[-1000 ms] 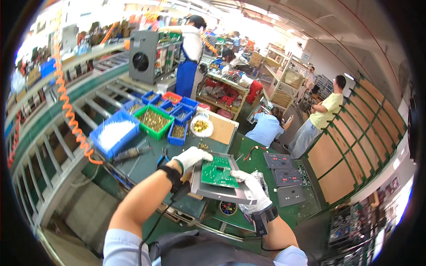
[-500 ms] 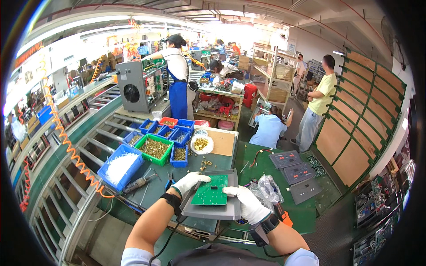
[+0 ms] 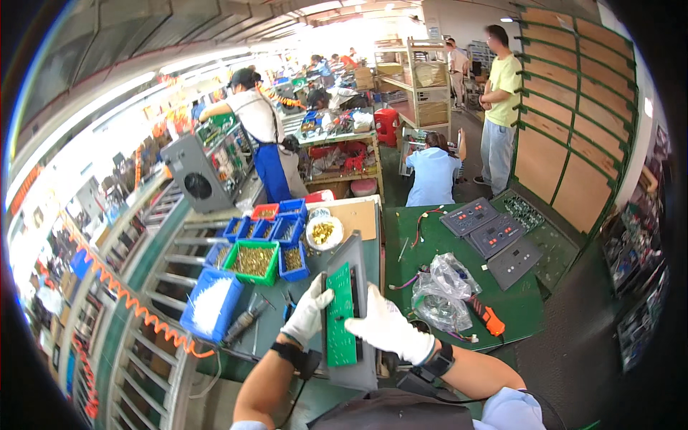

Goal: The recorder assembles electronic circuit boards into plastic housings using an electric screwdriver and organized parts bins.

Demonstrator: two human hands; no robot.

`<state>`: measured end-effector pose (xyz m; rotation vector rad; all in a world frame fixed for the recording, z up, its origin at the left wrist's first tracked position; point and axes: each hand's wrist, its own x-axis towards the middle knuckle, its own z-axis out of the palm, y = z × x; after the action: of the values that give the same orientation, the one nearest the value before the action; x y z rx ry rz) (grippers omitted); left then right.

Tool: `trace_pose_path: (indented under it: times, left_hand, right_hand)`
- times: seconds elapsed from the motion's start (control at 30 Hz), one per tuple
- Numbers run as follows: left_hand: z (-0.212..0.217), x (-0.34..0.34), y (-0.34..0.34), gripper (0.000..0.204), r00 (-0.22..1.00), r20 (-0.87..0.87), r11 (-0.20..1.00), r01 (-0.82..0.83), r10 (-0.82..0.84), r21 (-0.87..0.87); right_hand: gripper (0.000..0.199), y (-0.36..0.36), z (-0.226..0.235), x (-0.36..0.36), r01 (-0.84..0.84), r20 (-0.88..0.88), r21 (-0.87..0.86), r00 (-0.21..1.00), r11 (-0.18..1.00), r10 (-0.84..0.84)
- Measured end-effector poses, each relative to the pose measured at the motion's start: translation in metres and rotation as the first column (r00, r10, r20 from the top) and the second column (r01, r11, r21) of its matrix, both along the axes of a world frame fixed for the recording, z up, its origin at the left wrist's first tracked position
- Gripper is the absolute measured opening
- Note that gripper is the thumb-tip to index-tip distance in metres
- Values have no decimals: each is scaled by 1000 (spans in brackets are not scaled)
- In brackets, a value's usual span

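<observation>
A: It's a busy factory hall, with a green worktop (image 3: 459,287) in front of the person and other workers well beyond it.

B: And the thing in hand?

A: A green circuit board (image 3: 341,315) lying in a grey tray (image 3: 360,308), held above the near edge of the worktop. A second ago the tray lay nearly flat in front of the person; now it is tipped up steeply, long side running away from them, the board's face turned left.

B: What does that tell you?

A: I'd judge the board is being turned for a look at it or for repositioning, rather than set down; it has not left the tray.

B: The hands?

A: Both wear white gloves. The left hand (image 3: 309,314) is curled around the left edge of the board and tray, fingers closed on it. The right hand (image 3: 387,330) is spread wider, clasping the tray's right side from behind, thumb toward the board. Each wrist has a dark strap.

B: What lies around?

A: Just right of the tray, a crumpled clear plastic bag (image 3: 444,290) and an orange-handled tool (image 3: 487,319). Further right, three grey panels (image 3: 494,236). To the left, blue, green and red bins of small parts (image 3: 258,251), a round dish of brass-coloured pieces (image 3: 324,233), and an orange coiled hose (image 3: 136,308) by the roller conveyor (image 3: 154,337).
</observation>
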<state>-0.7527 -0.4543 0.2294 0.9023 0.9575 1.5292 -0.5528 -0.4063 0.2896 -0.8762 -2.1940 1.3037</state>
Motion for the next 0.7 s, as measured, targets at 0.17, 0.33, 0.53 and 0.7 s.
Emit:
trace_pose_path:
  times: [0.17, 0.33, 0.53, 0.7]
  left_hand:
    - [-19, 3, -12, 69, 987, 163, 1000, -14, 12, 11]
    - [-10, 9, -19, 79, 980, 192, 999, -44, 45, -12]
    - [9, 6, -15, 76, 994, 86, 984, -75, 61, 164]
    - [39, 11, -21, 77, 969, -76, 944, -207, 233, 257]
  right_hand:
    - [78, -18, 7, 17, -169, 79, 203, 985, 964, 156]
    - [79, -24, 10, 26, -246, 118, 204, 967, 948, 225]
    - [78, -21, 2, 31, -185, -89, 471, 963, 862, 255]
    - [74, -8, 28, 36, -301, 78, 395, 953, 868, 294]
